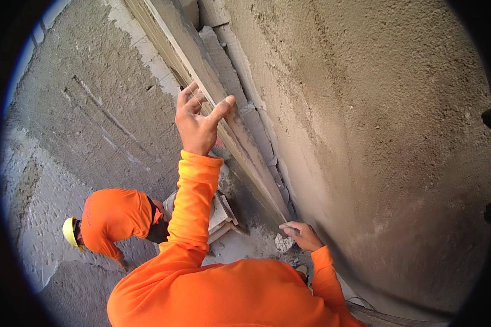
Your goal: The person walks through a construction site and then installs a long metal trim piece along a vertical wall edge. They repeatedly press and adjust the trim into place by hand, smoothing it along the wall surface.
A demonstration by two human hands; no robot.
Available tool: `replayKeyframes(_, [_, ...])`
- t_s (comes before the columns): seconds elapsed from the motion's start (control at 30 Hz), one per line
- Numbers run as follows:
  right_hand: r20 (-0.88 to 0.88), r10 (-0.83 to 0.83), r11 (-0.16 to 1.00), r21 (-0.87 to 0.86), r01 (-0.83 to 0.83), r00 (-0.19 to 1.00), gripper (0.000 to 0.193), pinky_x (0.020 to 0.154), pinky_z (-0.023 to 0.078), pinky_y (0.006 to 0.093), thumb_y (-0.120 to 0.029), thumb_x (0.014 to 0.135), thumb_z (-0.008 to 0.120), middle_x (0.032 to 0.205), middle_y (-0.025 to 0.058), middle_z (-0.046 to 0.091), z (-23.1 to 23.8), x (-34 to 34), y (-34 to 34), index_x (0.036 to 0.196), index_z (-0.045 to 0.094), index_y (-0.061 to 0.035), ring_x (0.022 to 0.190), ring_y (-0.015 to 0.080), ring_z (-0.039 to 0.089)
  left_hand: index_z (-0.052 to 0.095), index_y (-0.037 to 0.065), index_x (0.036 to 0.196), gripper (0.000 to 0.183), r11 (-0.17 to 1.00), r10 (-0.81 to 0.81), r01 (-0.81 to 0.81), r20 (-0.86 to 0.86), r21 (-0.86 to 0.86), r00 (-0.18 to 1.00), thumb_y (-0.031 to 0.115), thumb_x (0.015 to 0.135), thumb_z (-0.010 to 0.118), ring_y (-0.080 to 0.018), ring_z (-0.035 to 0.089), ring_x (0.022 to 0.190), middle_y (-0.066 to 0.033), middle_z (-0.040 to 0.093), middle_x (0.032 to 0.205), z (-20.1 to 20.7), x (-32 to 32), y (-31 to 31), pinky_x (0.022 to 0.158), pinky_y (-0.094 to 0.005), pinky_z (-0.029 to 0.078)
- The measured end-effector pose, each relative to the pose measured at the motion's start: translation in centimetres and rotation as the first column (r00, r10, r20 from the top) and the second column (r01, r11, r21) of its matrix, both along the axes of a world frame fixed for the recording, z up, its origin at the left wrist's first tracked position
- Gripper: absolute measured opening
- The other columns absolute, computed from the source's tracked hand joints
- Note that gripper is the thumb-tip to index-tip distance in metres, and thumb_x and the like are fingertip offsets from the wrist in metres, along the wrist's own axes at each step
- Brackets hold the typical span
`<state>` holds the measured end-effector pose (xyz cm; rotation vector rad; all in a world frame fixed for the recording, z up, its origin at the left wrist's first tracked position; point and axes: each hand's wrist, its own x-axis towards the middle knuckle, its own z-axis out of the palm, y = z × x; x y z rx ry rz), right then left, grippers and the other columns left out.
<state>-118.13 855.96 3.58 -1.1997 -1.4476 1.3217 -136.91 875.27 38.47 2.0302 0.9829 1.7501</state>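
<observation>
A long, narrow board (245,147), dusted with grey mortar, slants along the broken edge of a wall from the upper left to the lower middle. My left hand (197,126) grips its upper stretch, the thumb on one face and the fingers bent round the other side. Low down, my right hand (306,236) is closed at the board's lower end, fingertips against it. The palm side of this hand is hidden. Both arms wear orange sleeves. Exposed pale blocks (251,122) show in the gap beside the board.
A rough plastered wall (387,120) fills the right side. Another grooved, plastered surface (98,103) lies at left. A person in orange with a yellow helmet (70,233) bends over at lower left, near stacked slabs (222,218). A mortar clump (283,243) lies by my right hand.
</observation>
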Motion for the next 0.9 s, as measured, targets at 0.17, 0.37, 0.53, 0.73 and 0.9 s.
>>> replayKeyframes(0.17, [0.043, -0.152, 0.985, -0.071, 0.155, 0.987, 0.035, 0.094, 0.053, 0.0366, -0.035, 0.107, 0.059, 0.118, 0.0173, 0.076, -0.1, -0.5, -0.2, 0.124, 0.075, -0.0085, 0.110, 0.0270, 0.072, 0.080, -0.006, 0.104, 0.050, 0.997, 0.063, -0.061, -0.046, 0.046, 0.997, 0.033, 0.075, 0.090, -0.0338, 0.061, 0.127, -0.0193, 0.057, 0.139, 0.0, 0.0, 0.1, 0.107, -0.0441, 0.049])
replayKeyframes(0.37, [-0.022, -0.412, 0.910, 0.044, 0.412, 0.911, 0.037, 0.090, 0.054, 0.0356, -0.034, 0.100, 0.071, 0.110, 0.0133, 0.076, -0.2, -2.1, 1.0, 0.125, 0.075, -0.0089, 0.106, 0.0246, 0.072, 0.082, -0.002, 0.102, 0.044, 0.993, 0.079, -0.077, -0.016, 0.089, 0.997, 0.031, 0.073, 0.090, -0.0321, 0.062, 0.125, -0.0196, 0.061, 0.135, -0.3, 0.2, 0.2, 0.104, -0.0424, 0.049])
replayKeyframes(0.53, [0.157, -0.744, 0.665, 0.264, 0.698, 0.650, 0.054, 0.078, 0.053, 0.0385, -0.031, 0.073, 0.093, 0.086, 0.0099, 0.062, 0.1, -6.0, 5.4, 0.122, 0.078, -0.0144, 0.086, 0.0230, 0.066, 0.082, -0.002, 0.102, 0.044, 0.994, 0.050, -0.052, 0.023, 0.095, 0.998, 0.030, 0.073, 0.091, -0.0317, 0.061, 0.125, -0.0204, 0.061, 0.135, -0.5, 0.3, 0.5, 0.105, -0.0421, 0.049])
replayKeyframes(0.73, [0.122, -0.743, 0.652, 0.353, 0.671, 0.658, 0.054, 0.080, 0.054, 0.0447, -0.034, 0.077, 0.090, 0.097, 0.0101, 0.064, -0.6, -7.2, 9.8, 0.127, 0.076, -0.0163, 0.090, 0.0337, 0.066, 0.082, -0.002, 0.102, 0.039, 0.996, 0.026, -0.026, 0.006, 0.085, 1.000, 0.027, 0.076, 0.090, -0.0305, 0.056, 0.133, -0.0203, 0.060, 0.135, -0.5, 0.2, 0.3, 0.106, -0.0413, 0.048])
replayKeyframes(0.9, [0.069, -0.728, 0.605, 0.532, 0.593, 0.682, 0.038, 0.085, 0.056, 0.0452, -0.030, 0.084, 0.085, 0.111, 0.0116, 0.071, -1.2, -6.2, 10.3, 0.116, 0.076, -0.0104, 0.101, 0.0373, 0.069, 0.082, -0.003, 0.102, 0.039, 0.997, -0.051, 0.046, 0.094, 0.057, 0.994, 0.026, 0.077, 0.090, -0.0317, 0.058, 0.131, -0.0208, 0.060, 0.134, -0.6, 0.3, 0.4, 0.105, -0.0427, 0.049])
